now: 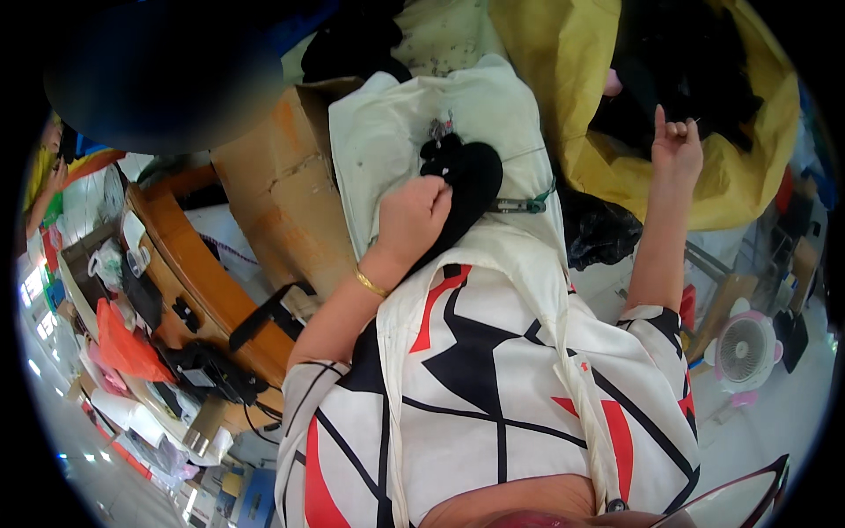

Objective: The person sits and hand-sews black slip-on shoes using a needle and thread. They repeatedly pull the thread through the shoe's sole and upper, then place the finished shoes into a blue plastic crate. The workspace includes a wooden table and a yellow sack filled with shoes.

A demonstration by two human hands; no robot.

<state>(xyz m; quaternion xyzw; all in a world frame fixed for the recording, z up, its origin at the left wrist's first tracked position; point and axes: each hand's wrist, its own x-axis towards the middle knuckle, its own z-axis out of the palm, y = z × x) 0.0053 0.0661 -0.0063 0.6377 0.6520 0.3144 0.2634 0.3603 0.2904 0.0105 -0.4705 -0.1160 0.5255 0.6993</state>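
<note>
My left hand (412, 220), with a gold bracelet at the wrist, is closed on a black fabric piece that looks like a glove (473, 180). Short finger-like lobes stick out at its far end, over a white-covered surface (378, 119) in front of my body. My right hand (678, 151) is raised well to the right, before a yellow sack. One of its fingers points up while the others curl in, and a thin pale sliver like a needle shows at the fingertips. Any thread is too fine to see. Metal thread snips (518, 206) with green string lie right of the glove.
The yellow sack (572, 97) at the far right holds dark fabric, with a black plastic bag (600, 231) below it. A cardboard sheet (277, 176) and a wooden table edge (207, 282) stand left. A small fan (744, 349) is at the right. More black fabric (352, 44) lies at the back.
</note>
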